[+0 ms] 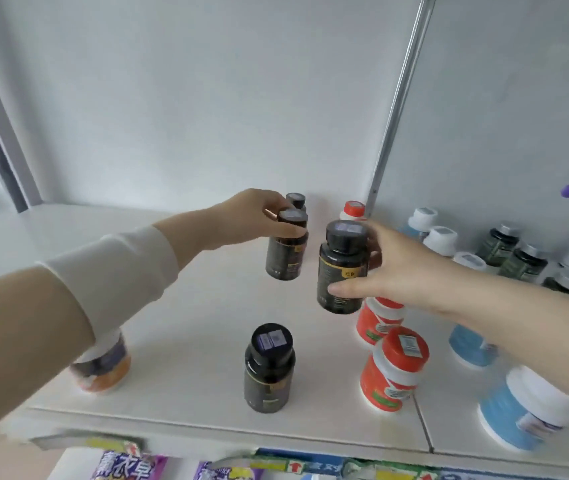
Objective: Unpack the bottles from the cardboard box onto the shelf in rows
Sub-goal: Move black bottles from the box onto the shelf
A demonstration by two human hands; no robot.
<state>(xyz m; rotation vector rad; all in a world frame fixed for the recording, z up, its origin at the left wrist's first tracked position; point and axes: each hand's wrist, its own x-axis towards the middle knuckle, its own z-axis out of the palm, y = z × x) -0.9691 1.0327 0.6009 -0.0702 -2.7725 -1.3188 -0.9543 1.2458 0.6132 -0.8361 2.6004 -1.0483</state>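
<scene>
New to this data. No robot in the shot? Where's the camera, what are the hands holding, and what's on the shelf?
No robot here: a person works with bare hands. The one picture comes from a wide-angle camera on their head, looking forward and down. The left hand grips a dark bottle by its cap. The right hand holds a second dark bottle round its body. On the white shelf, a third dark bottle stands near the front edge and a fourth dark bottle at the back. To the right stand red-capped bottles, blue bottles with white caps and dark green bottles.
</scene>
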